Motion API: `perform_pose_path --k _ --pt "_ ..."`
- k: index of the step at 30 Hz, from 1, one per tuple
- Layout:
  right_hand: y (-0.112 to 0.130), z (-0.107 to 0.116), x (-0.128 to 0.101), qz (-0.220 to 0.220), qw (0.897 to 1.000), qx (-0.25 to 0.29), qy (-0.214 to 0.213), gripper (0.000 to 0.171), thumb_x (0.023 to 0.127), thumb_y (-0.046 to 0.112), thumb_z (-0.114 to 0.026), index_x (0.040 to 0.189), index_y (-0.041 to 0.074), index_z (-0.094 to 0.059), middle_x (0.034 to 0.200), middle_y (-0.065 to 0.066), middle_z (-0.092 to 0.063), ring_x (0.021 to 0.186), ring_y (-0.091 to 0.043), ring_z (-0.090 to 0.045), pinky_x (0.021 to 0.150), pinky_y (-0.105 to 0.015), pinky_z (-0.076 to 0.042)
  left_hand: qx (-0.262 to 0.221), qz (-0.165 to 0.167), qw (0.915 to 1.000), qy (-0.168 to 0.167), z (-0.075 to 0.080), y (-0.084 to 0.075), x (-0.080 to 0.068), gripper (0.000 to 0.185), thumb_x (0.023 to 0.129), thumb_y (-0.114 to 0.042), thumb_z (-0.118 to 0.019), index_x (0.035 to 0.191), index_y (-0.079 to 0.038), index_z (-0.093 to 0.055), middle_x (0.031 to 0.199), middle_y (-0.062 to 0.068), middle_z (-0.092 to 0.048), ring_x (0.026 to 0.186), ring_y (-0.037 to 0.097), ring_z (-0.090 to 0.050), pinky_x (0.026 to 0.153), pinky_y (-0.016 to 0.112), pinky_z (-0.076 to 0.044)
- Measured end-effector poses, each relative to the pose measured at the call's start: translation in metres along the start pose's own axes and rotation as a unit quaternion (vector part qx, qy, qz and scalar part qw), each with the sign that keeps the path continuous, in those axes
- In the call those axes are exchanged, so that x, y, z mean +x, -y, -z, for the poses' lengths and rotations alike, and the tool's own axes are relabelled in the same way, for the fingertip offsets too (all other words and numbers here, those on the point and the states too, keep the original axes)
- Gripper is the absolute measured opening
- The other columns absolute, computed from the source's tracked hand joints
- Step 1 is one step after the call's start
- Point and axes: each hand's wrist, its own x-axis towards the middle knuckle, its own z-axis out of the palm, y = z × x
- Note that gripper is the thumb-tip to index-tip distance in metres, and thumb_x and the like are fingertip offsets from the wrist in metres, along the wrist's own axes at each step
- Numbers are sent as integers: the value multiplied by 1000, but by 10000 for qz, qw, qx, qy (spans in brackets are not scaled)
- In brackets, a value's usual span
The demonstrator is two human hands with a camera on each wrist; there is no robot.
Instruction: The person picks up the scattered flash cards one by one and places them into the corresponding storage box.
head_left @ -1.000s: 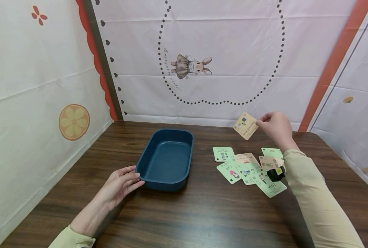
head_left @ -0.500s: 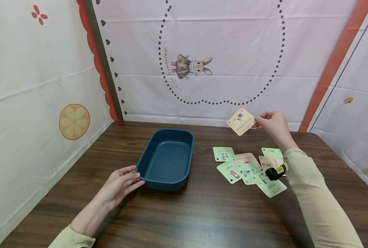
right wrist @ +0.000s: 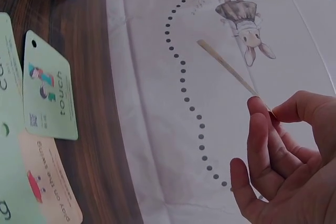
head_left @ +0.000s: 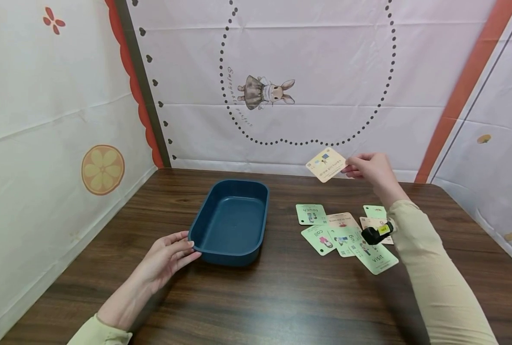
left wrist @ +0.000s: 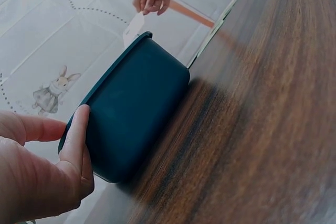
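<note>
Swinging leftward and slightly up in the head view, your right hand [head_left: 371, 171] had carried the pale orange "draw pictures" card [head_left: 326, 165] farther from the spread and closer to the blue tub [head_left: 227, 259]. The card was aloft in front of the wall cloth [head_left: 324, 72] and was not over the tub, so it stood part-way between the pile and the tub, not yet set down. Your right thumb and forefinger had closed on one corner of it, with no gap beyond its thickness, while the other fingers curled loosely.

Your left hand [head_left: 167, 256] had not moved: thumb and fingers pinched the rim at the tub's near-left corner, and the tub had stayed put too. The loose cards had kept their places on the table [head_left: 238, 306], the green "touch" card [head_left: 311, 214] lying just beyond the "call" card [head_left: 319, 239] and the "visit" card [head_left: 377, 261] nearest you. The wrist camera [head_left: 374, 235] had slid across the pile and hid part of it.
</note>
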Motion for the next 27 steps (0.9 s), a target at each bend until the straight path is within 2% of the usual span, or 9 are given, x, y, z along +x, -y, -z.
perform_pose_path --k 9,15,24,27 --pt "15 -12 1 -413 9944 763 600 19 97 16 -55 110 2 -57 68 13 -72 64 2 -65 68 -14 -58 -37 34 10000 -29 0 0 1 61 99 -7 -54 148 7 -19 120 8 -52 104 11 -62 96 25 -57" --pt "22 -20 1 -440 9860 1244 1017 8 98 13 -55 97 10 -63 72 8 -74 67 0 -67 70 -15 -59 -32 11 10000 4 -1 0 1 63 99 -7 -53 149 7 -17 121 8 -51 104 11 -62 95 25 -58" --pt "27 -40 -3 -576 9682 1871 1559 14 100 9 -53 92 10 -65 76 3 -75 73 -4 -68 74 -17 -58 -116 124 9999 -4 -3 0 -1 66 100 -6 -52 151 8 -13 122 9 -46 103 11 -60 96 24 -57" --pt "29 -48 -4 -535 9654 1949 1646 16 100 8 -52 91 10 -65 77 2 -75 73 -4 -69 74 -17 -58 -113 137 9998 10 -3 0 -1 66 100 -6 -51 151 8 -12 122 10 -45 102 11 -59 96 24 -57"
